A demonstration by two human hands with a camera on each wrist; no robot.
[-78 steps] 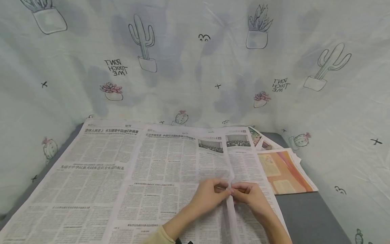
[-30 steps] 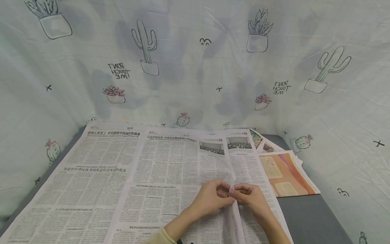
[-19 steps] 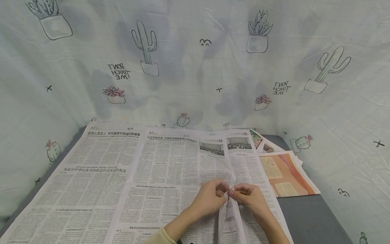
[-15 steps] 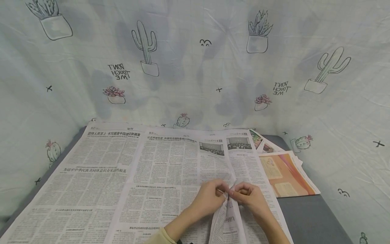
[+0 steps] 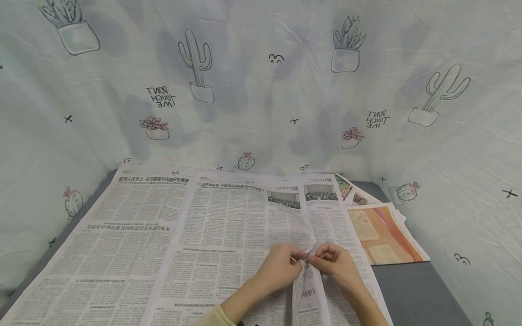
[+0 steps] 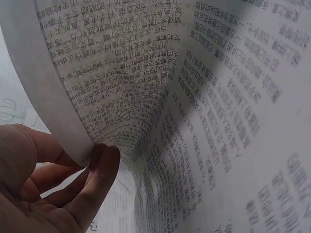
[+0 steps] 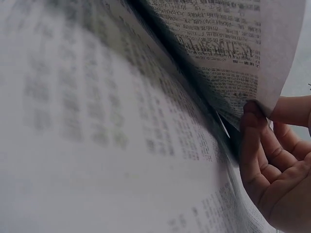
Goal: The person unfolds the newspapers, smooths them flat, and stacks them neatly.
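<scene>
A large printed newspaper (image 5: 228, 217) lies spread over the table, its pages overlapping. Toward its right side, the edges of the sheets rise in a ridge between the two hands. My left hand (image 5: 281, 265) pinches a sheet's edge between thumb and fingers; in the left wrist view that white margin runs down into the fingertips (image 6: 108, 158). Close beside it, my right hand (image 5: 336, 265) pinches the neighbouring edge, and the right wrist view has the page corner caught between thumb and forefinger. Below the hands, the lifted sheets part and show print inside.
Under the newspaper's right edge, an orange printed sheet (image 5: 391, 235) and other colourful papers (image 5: 363, 194) lie on the grey table (image 5: 416, 290). A pale curtain (image 5: 261, 90) printed with cacti surrounds the table at the back and sides.
Both hands stay at the same ridge, their fingertips shifting slightly along the edges. The sheets below them, together earlier, have come apart, baring print between them. The head view has shifted slightly.
</scene>
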